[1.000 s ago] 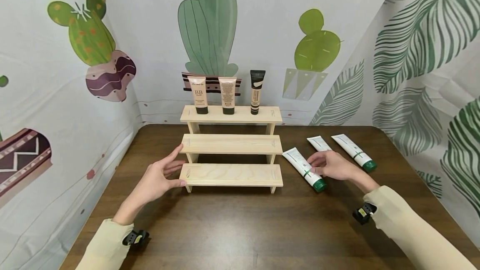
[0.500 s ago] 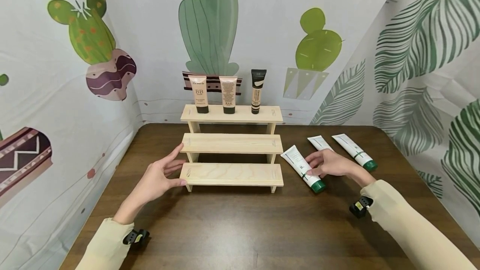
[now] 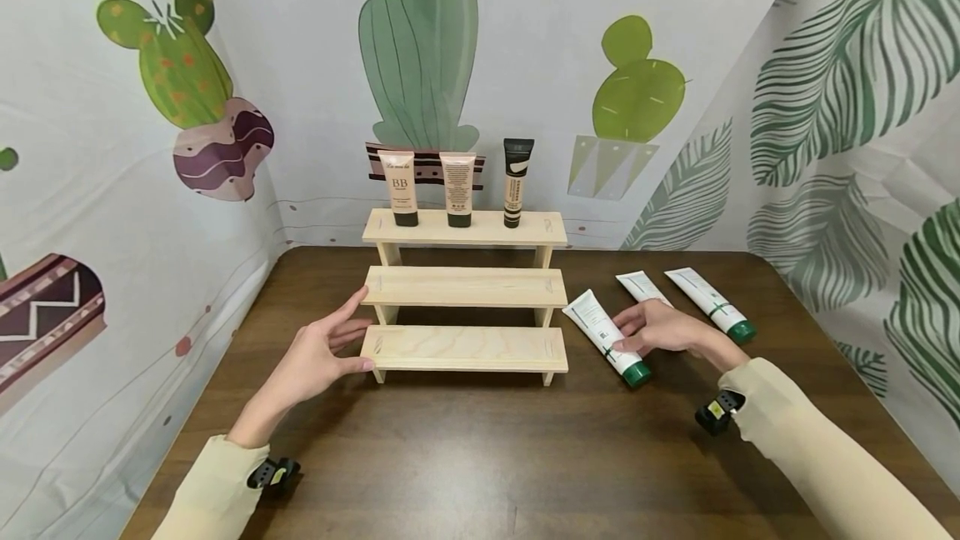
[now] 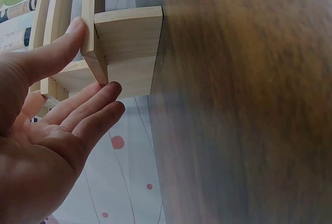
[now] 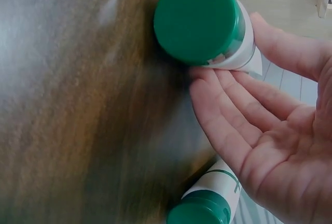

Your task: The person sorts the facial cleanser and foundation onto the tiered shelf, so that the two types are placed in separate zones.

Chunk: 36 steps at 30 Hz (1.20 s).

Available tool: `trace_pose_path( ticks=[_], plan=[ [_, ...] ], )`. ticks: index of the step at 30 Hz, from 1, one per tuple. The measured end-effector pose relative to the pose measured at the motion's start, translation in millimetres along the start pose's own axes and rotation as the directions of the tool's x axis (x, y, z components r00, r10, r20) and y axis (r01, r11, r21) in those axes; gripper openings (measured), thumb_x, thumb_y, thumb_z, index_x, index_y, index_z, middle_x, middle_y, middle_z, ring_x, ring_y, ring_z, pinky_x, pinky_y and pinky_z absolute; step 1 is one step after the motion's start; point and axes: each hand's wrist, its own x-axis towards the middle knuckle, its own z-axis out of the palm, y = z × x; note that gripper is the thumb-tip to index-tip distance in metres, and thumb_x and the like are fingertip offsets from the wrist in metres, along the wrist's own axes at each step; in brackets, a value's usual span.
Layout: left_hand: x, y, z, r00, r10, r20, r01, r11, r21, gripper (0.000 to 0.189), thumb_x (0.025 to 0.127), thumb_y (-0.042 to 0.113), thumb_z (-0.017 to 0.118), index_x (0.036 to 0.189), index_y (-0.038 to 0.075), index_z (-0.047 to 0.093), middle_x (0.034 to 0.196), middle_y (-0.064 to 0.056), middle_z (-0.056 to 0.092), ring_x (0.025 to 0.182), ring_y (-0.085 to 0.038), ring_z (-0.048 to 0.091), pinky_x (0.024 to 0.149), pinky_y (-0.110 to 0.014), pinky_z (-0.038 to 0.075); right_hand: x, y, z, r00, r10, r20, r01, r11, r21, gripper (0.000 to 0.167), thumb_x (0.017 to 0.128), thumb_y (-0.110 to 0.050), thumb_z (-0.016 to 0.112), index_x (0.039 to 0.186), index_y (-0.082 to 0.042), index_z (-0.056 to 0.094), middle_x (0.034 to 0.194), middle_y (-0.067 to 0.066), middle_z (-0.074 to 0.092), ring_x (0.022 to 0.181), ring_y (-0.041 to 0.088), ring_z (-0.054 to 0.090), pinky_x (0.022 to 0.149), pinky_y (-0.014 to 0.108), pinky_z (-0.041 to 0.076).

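My left hand (image 3: 307, 361) rests against the left end of a three-step wooden display stand (image 3: 463, 348). Its thumb lies at the front corner of the lowest step, and its straight fingers touch the edges behind, as the left wrist view (image 4: 52, 73) shows. Right of the stand, my right hand (image 3: 656, 327) pinches a white squeeze tube (image 3: 600, 329) with a green cap (image 5: 197, 21), thumb on one side and fingers on the other. The tube slants, cap toward me; I cannot tell whether it is off the table. A second white tube (image 3: 641, 286) is partly hidden behind this hand.
A third white green-capped tube (image 3: 708, 302) lies farther right. On the top step stand two beige BB cream tubes (image 3: 401, 190) and a slim black-and-beige tube (image 3: 513, 186). The brown table (image 3: 450, 457) backs onto a cactus-print cloth (image 3: 540, 48).
My right hand has closed its thumb and fingers on the near white tube and shifted slightly left, turning the tube a little. The left hand keeps its place on the stand.
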Motion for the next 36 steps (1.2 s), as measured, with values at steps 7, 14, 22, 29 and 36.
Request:
trace_pose_path(
  ticks=[7, 14, 22, 29, 36],
  plan=[
    [-0.4, 0.4, 0.1, 1.0, 0.009, -0.002, -0.009, 1.0, 0.006, 0.111, 0.078, -0.002, 0.092, 0.167, 0.024, 0.033, 0.136, -0.027, 0.065, 0.123, -0.039, 0.066, 0.102, -0.048, 0.055, -6.9, 2.1, 1.1, 0.999, 0.02, -0.042, -0.019, 1.0, 0.009, 0.064, 0.092, -0.015, 0.082, 0.139, 0.019, 0.054, 0.116, 0.022, 0.069, 0.093, 0.022, 0.07, 0.078, 0.035, 0.064],
    [-0.1, 0.1, -0.7, 1.0, 0.015, -0.004, -0.015, 1.0, 0.01, 0.11, 0.078, -0.002, 0.093, 0.167, 0.024, 0.034, 0.136, -0.028, 0.064, 0.123, -0.039, 0.066, 0.102, -0.048, 0.056, -16.4, 1.1, 3.8, 0.993, -0.024, -0.115, 0.025, 1.0, 0.008, 0.065, 0.091, -0.017, 0.082, 0.141, 0.016, 0.056, 0.119, 0.02, 0.072, 0.104, 0.026, 0.068, 0.084, 0.033, 0.059],
    [0.2, -0.5, -0.7, 1.0, 0.011, -0.003, -0.011, 1.0, 0.004, 0.11, 0.078, -0.001, 0.093, 0.167, 0.025, 0.033, 0.137, -0.027, 0.064, 0.124, -0.038, 0.066, 0.102, -0.048, 0.055, -25.7, -1.0, 7.0, 0.982, -0.038, -0.185, 0.047, 0.998, 0.044, 0.069, 0.091, -0.02, 0.084, 0.144, 0.012, 0.055, 0.128, 0.022, 0.068, 0.117, 0.034, 0.064, 0.089, 0.034, 0.059],
    [0.3, -1.5, -0.4, 1.0, 0.013, -0.007, -0.013, 1.0, 0.007, 0.11, 0.077, -0.002, 0.093, 0.167, 0.024, 0.034, 0.135, -0.027, 0.065, 0.123, -0.038, 0.066, 0.101, -0.047, 0.056, -30.9, -2.1, 10.5, 0.971, -0.086, -0.221, 0.117, 0.984, 0.131, 0.066, 0.092, -0.013, 0.083, 0.144, 0.014, 0.054, 0.125, 0.021, 0.07, 0.104, 0.027, 0.07, 0.083, 0.03, 0.061],
    [0.3, 0.0, -0.2, 1.0, 0.017, -0.005, -0.017, 1.0, 0.013, 0.11, 0.077, -0.002, 0.093, 0.167, 0.022, 0.033, 0.135, -0.028, 0.065, 0.123, -0.039, 0.066, 0.101, -0.048, 0.056, -35.8, -9.4, 12.6, 0.955, -0.112, -0.275, 0.151, 0.981, 0.124, 0.056, 0.09, -0.012, 0.086, 0.136, 0.01, 0.064, 0.115, 0.017, 0.075, 0.099, 0.026, 0.074, 0.083, 0.029, 0.061]
  ],
)
